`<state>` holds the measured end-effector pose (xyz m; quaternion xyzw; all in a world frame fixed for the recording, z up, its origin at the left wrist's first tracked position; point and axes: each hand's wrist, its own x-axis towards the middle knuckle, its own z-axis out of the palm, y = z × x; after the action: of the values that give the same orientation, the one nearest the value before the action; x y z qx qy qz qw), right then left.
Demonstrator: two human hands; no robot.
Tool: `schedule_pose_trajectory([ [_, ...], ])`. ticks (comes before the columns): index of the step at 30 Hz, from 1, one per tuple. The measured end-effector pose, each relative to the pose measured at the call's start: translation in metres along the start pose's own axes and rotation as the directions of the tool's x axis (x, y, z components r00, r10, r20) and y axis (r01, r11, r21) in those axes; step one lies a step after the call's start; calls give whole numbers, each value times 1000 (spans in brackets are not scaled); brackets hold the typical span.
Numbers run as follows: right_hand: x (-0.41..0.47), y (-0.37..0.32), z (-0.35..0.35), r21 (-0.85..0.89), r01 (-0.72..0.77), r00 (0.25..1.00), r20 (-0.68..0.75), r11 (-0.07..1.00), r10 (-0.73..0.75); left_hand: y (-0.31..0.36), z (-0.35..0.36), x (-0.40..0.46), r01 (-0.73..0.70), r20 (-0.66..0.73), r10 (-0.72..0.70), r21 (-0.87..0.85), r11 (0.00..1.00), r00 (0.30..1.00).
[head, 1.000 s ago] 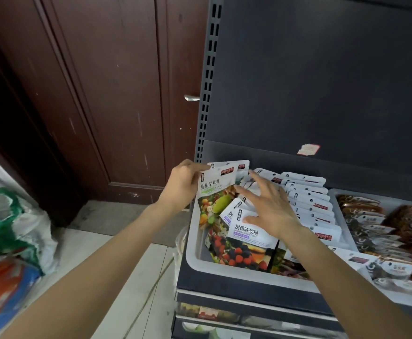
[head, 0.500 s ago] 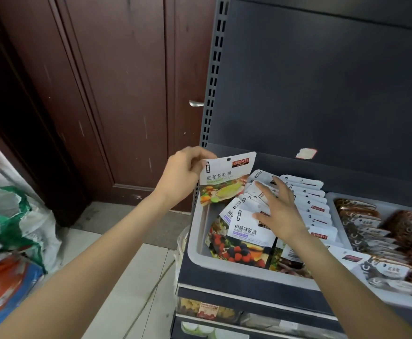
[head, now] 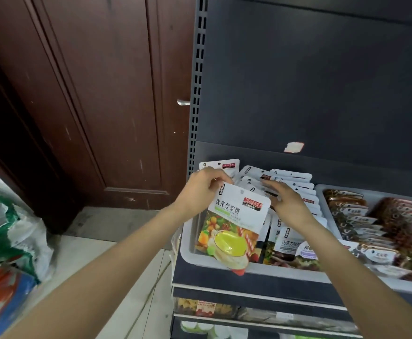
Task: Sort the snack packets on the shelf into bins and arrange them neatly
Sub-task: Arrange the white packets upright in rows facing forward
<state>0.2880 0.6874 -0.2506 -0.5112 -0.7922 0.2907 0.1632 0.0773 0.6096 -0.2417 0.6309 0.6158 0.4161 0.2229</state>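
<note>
My left hand (head: 200, 189) pinches the top left corner of a white candy packet (head: 234, 223) with fruit and a yellow cup printed on it. The packet hangs over the front left of a grey bin (head: 186, 243) on the shelf. My right hand (head: 285, 201) lies with straight fingers on the row of white packets (head: 290, 179) standing in that bin. More packets (head: 288, 243) lean at the bin's front, partly hidden by my right forearm.
A second grey bin (head: 322, 192) to the right holds rows of brown snack packets (head: 351, 211). The dark shelf back panel (head: 322, 81) rises behind. Lower shelves (head: 249, 311) carry more goods. A brown door (head: 97, 94) and bags (head: 9, 241) on the floor are at left.
My left hand has brought the fruit packet from above the bin's back left down and forward to the bin's front left. My right hand stayed on the packet row, shifting slightly back.
</note>
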Motion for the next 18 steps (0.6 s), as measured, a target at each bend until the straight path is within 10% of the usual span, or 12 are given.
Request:
schedule_pose_trajectory([
  [8,5,6,-7,-28,-4,1000,-11,1000,4,-13,-1,23,35,-197,-28,34,999,980],
  [14,15,5,-5,-256,-62,995,62,965,80,-16,38,4,-23,307,-34,179,983,951],
  [18,24,5,-4,-429,-61,998,-41,901,47,-17,33,5,55,307,-92,127,990,947],
])
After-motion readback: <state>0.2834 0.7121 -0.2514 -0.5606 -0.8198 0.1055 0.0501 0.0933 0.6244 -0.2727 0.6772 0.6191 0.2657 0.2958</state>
